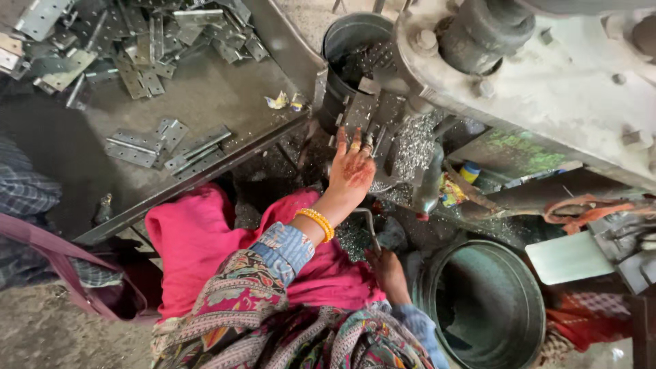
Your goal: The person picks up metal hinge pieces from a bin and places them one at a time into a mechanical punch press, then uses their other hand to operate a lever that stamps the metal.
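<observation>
My left hand (352,171), with rings and a yellow bangle at the wrist, reaches forward to the die area of a grey press machine (547,82). Its fingertips rest on a small perforated metal plate (360,115) held upright there. My right hand (389,272) is lower, by my lap, with its fingers closed around the bottom end of a bent metal lever (371,222). A pink cloth (198,239) covers my knees below both hands.
A dark metal tray table (205,89) at the left carries several flat hinge plates (137,147). Behind the die stands a black bucket (355,34) of metal pieces. A large round metal drum (485,307) sits at the lower right. Metal shavings (410,147) lie around the machine.
</observation>
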